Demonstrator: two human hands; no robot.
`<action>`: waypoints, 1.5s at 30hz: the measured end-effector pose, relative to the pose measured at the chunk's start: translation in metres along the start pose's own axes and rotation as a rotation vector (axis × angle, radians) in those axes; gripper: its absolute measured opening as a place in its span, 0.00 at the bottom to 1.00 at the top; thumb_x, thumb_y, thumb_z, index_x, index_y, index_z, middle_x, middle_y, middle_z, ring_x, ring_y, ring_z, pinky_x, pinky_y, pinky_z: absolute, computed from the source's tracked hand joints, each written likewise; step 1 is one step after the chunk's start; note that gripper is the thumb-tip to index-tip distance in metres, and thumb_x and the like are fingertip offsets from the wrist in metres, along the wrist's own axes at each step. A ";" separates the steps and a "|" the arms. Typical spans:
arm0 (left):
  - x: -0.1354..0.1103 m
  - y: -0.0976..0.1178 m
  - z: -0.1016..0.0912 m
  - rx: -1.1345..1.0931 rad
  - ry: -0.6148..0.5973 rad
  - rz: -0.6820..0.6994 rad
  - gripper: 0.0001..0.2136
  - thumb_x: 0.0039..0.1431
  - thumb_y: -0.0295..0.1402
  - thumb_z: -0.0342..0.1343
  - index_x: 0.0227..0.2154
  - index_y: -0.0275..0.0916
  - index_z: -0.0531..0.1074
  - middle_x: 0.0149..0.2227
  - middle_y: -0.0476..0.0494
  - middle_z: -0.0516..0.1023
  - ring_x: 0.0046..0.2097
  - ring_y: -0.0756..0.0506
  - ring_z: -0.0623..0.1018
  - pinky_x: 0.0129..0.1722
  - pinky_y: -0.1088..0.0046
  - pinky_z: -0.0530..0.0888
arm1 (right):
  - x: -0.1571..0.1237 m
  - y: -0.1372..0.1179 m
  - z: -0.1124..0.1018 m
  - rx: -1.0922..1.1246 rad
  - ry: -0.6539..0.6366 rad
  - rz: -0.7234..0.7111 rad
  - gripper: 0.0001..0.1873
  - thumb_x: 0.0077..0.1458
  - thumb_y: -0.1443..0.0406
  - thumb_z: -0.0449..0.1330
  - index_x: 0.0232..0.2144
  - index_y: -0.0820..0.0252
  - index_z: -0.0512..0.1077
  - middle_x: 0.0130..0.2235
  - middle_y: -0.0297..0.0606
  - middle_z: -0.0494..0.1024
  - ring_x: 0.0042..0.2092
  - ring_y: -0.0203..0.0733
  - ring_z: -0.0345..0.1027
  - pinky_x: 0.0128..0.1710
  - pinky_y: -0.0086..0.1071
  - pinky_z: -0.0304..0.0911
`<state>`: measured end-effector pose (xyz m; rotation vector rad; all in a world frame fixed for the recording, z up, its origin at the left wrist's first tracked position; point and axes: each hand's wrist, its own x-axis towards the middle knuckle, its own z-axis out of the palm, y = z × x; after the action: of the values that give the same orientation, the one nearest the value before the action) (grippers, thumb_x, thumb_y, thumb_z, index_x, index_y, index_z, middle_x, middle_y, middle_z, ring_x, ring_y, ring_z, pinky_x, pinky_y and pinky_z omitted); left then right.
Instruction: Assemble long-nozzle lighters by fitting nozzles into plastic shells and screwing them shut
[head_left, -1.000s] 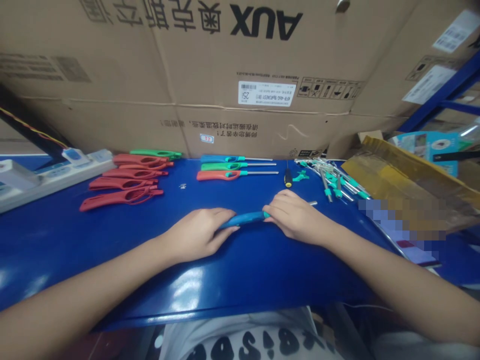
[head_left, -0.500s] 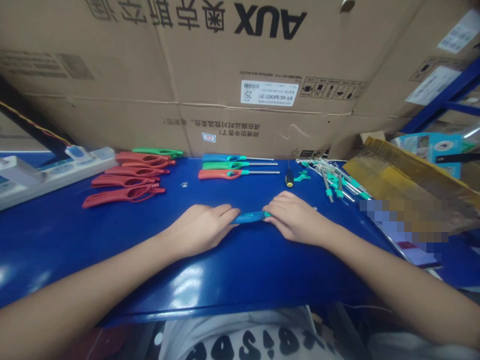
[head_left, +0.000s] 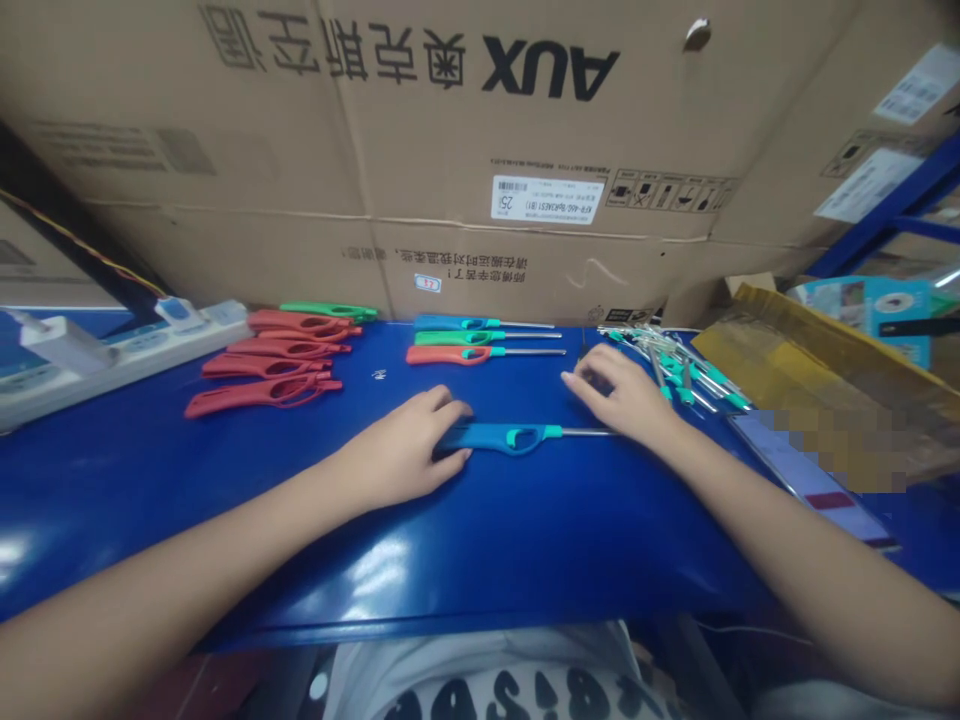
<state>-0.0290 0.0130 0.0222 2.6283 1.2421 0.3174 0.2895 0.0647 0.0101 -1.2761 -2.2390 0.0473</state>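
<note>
My left hand [head_left: 409, 450] holds the rear end of a blue gas lighter [head_left: 487, 437] between thumb and fingers. The lighter lies level, with a turquoise trigger and collar and a thin metal tube pointing right, its tip hidden near my right wrist. My right hand [head_left: 626, 395] is curled over a small screwdriver [head_left: 583, 345]; its shaft shows above the fingers and most of the handle is covered. Beyond my hands, blue [head_left: 457, 323], green [head_left: 454, 338] and red [head_left: 450, 355] lighters with metal tubes lie in a row.
Several red lighter handles [head_left: 255, 395] and a green one [head_left: 322, 311] lie at left, beside a white power strip [head_left: 142, 350]. Metal tubes with turquoise collars [head_left: 675, 365] are heaped at right, near a taped carton [head_left: 825, 380] and a phone [head_left: 810, 480]. A large cardboard box [head_left: 412, 170] stands behind.
My right hand has let go of the blue lighter's collar end and moved up and right onto the screwdriver. The lighter's trigger and tube now show. My left hand still holds it.
</note>
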 end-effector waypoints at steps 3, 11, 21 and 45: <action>0.000 0.001 -0.003 -0.131 -0.003 -0.036 0.17 0.60 0.34 0.57 0.52 0.38 0.70 0.46 0.41 0.71 0.43 0.42 0.77 0.45 0.64 0.76 | 0.001 0.018 0.004 -0.155 0.026 0.085 0.15 0.60 0.52 0.60 0.42 0.56 0.74 0.42 0.43 0.73 0.39 0.47 0.71 0.39 0.39 0.66; 0.001 0.003 0.003 -0.289 -0.013 -0.058 0.14 0.60 0.31 0.60 0.49 0.38 0.74 0.45 0.43 0.72 0.40 0.45 0.77 0.44 0.65 0.76 | 0.003 0.030 0.008 -0.104 0.063 0.106 0.12 0.62 0.63 0.54 0.44 0.58 0.75 0.36 0.42 0.77 0.35 0.46 0.71 0.38 0.40 0.67; 0.003 0.008 0.015 -0.309 0.035 -0.012 0.15 0.61 0.31 0.63 0.51 0.36 0.74 0.44 0.41 0.71 0.43 0.44 0.75 0.47 0.63 0.76 | 0.022 -0.066 0.001 0.607 0.240 0.133 0.14 0.63 0.56 0.59 0.47 0.56 0.74 0.25 0.31 0.71 0.23 0.36 0.64 0.24 0.32 0.61; 0.001 0.006 0.029 -0.355 0.123 0.068 0.18 0.62 0.33 0.61 0.55 0.38 0.71 0.55 0.34 0.72 0.53 0.37 0.76 0.54 0.56 0.76 | 0.077 -0.128 0.066 0.679 -0.003 -0.158 0.11 0.64 0.62 0.58 0.47 0.56 0.75 0.50 0.39 0.80 0.50 0.44 0.74 0.51 0.40 0.68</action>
<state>-0.0158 0.0067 -0.0035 2.3765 1.0204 0.6554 0.1274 0.0718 0.0265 -0.7262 -2.0445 0.6845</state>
